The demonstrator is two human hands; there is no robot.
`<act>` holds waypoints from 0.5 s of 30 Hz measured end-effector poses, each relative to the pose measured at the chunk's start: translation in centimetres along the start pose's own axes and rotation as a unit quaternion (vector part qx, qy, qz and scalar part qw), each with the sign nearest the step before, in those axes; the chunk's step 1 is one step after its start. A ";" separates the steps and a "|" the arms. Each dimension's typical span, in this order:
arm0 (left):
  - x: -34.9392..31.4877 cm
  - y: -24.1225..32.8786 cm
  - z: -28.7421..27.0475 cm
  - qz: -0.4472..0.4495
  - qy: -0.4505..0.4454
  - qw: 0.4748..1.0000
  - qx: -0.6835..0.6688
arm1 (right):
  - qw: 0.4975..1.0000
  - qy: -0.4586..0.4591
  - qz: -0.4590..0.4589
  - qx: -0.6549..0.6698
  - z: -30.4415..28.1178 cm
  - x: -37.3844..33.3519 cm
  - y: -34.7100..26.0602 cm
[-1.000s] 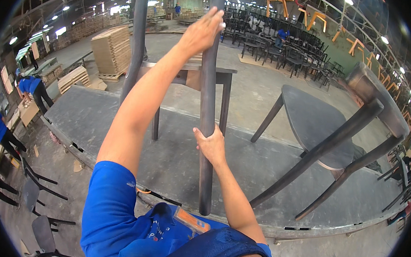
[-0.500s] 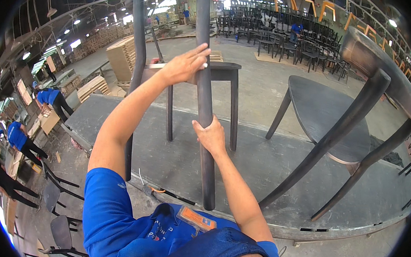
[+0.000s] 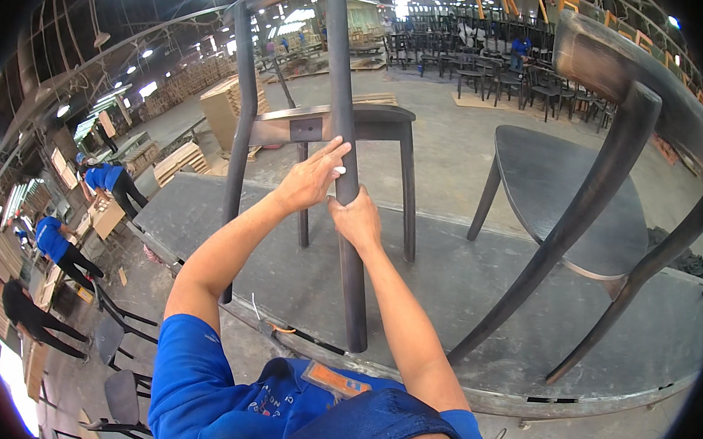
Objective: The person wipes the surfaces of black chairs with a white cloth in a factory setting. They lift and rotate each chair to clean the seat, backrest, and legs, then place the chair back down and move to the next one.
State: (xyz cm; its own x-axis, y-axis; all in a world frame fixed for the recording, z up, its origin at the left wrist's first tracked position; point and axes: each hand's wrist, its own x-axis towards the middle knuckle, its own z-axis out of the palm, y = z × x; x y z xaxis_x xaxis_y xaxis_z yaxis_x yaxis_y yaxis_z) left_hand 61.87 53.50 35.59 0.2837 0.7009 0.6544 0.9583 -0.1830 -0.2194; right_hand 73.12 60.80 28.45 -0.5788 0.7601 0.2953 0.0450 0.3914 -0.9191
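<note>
A dark wooden chair stands on the black-topped workbench (image 3: 307,278), its near back leg (image 3: 355,300) rising upright in front of me. My right hand (image 3: 357,221) is wrapped around that leg below seat height. Just above it, my left hand (image 3: 310,178) lies against the same leg, fingers stretched slantwise across its front; its thumb is hidden. Something small and white shows at one of the left fingertips, too small to name. Behind the leg are the chair's seat rail (image 3: 378,124) and its other back leg (image 3: 239,162).
A second dark chair (image 3: 567,198) stands on the bench to the right, its backrest leaning toward me. Orange-handled pliers (image 3: 282,328) lie by the bench's near edge. More chairs (image 3: 123,398) stand on the floor at left, where people in blue shirts (image 3: 106,178) work. Stacked chairs fill the far right.
My left hand has slid down the leg from about seat height to just above my right hand. The right hand keeps its grip, and the view has shifted slightly.
</note>
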 end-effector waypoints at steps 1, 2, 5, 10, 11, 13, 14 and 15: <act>-0.2 0.3 0.1 -0.016 -0.007 1.000 -0.016 | 1.000 -0.005 0.005 0.004 -0.2 0.1 -0.1; 0.0 0.3 0.0 -0.002 0.004 1.000 -0.002 | 1.000 -0.012 0.017 0.009 -0.3 0.2 -0.3; 0.9 -0.2 -0.6 -0.004 0.035 0.999 0.040 | 1.000 -0.018 0.019 0.005 -0.8 0.0 -0.6; 4.1 -1.6 -2.1 -0.068 0.151 0.977 0.134 | 0.999 -0.028 0.018 -0.007 -1.0 -0.8 -0.8; 5.1 -2.0 -2.4 -0.075 0.169 0.971 0.149 | 0.999 -0.033 0.023 -0.013 -1.0 -1.1 -0.7; 7.4 -2.8 -2.9 -0.090 0.207 0.958 0.178 | 0.999 -0.043 0.027 0.007 -1.2 -1.6 -0.5; 8.6 -3.2 -3.2 -0.094 0.218 0.952 0.194 | 0.998 -0.051 0.033 0.015 -1.2 -1.9 -0.5; 9.7 -3.7 -3.4 -0.099 0.228 0.946 0.210 | 0.998 -0.055 0.032 0.019 -1.4 -2.2 -0.4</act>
State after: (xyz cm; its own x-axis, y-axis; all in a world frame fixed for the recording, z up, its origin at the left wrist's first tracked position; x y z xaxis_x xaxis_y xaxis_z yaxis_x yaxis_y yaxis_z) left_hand 61.24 58.61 45.24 0.1778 0.3048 0.9357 0.9233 0.2772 -0.2657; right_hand 75.49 59.65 28.56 -0.6622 0.7200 0.2076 0.0551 0.3232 -0.9447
